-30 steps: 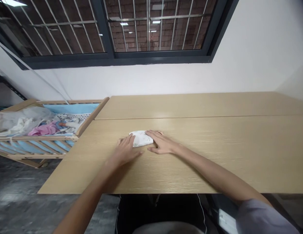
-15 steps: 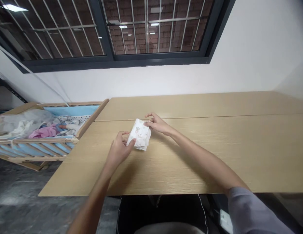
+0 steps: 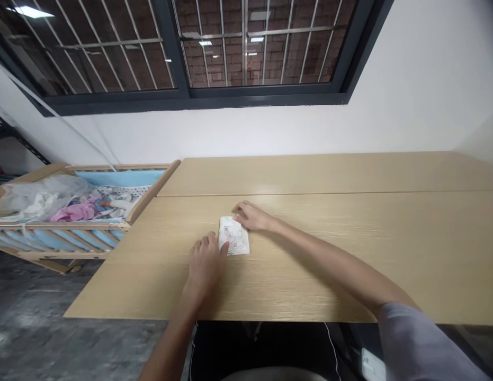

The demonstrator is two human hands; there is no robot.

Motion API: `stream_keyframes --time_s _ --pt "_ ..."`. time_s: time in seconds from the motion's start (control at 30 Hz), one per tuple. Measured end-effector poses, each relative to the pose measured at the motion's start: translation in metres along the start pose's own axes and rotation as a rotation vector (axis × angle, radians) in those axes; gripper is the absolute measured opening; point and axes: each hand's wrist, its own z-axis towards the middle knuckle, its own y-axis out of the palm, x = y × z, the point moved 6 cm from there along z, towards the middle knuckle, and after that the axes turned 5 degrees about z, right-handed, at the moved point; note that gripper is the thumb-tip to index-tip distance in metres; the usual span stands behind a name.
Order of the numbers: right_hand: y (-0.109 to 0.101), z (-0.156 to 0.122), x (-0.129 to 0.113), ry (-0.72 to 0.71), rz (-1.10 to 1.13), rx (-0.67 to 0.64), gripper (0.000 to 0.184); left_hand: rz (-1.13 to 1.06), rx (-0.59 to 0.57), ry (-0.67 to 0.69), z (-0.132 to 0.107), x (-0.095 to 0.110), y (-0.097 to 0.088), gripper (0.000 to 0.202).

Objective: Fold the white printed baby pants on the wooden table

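A small folded white cloth (image 3: 235, 236) with a faint printed pattern lies flat on the wooden table. My left hand (image 3: 206, 259) is at its lower left, fingers curled along the left edge and the thumb over the lower corner. At the upper right corner, my right hand (image 3: 249, 216) pinches the edge with its fingers bent. Parts of the fingertips are hidden on both hands.
The pale wooden table (image 3: 349, 233) runs along the wall under a barred window (image 3: 246, 53). A wooden crib (image 3: 151, 193) with blue lining, clothes and a clear plastic bag stands at the left. A white device (image 3: 372, 365) sits below the table's front edge.
Both hands have brought the folded cloth down and slightly nearer, from tilted above the table to flat on it. The cloth has also turned a little, and the view has shifted slightly.
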Motion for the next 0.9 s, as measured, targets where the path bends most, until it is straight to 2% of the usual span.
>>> stream_keyframes --time_s 0.07,0.13,0.2,0.27,0.37,0.47,0.57,0.73,0.9 --pt "0.002 -0.015 -0.030 -0.198 -0.117 -0.021 0.037 0.068 0.133 0.039 -0.019 0.010 -0.007 0.042" --pt "0.012 -0.033 -0.057 -0.370 -0.136 -0.138 0.045 0.037 0.226 0.119 -0.039 0.025 -0.004 0.051" --pt "0.026 -0.049 -0.073 -0.470 -0.096 -0.274 0.050 -0.004 0.258 0.192 -0.055 0.039 0.009 0.057" --pt "0.040 -0.059 -0.077 -0.498 -0.059 -0.379 0.054 -0.006 0.238 0.220 -0.064 0.049 0.025 0.057" --pt "0.053 -0.062 -0.068 -0.467 -0.032 -0.488 0.059 0.020 0.191 0.195 -0.067 0.053 0.041 0.058" --pt "0.054 -0.054 -0.053 -0.439 -0.057 -0.526 0.059 0.027 0.176 0.183 -0.066 0.052 0.041 0.062" --pt "0.047 -0.038 -0.037 -0.407 -0.100 -0.493 0.057 0.012 0.180 0.184 -0.064 0.050 0.038 0.065" --pt "0.032 -0.011 -0.014 -0.395 -0.087 -0.367 0.056 -0.008 0.219 0.184 -0.065 0.047 0.038 0.066" --pt "0.029 0.003 0.005 -0.305 -0.123 -0.334 0.057 0.000 0.223 0.190 -0.066 0.049 0.042 0.066"
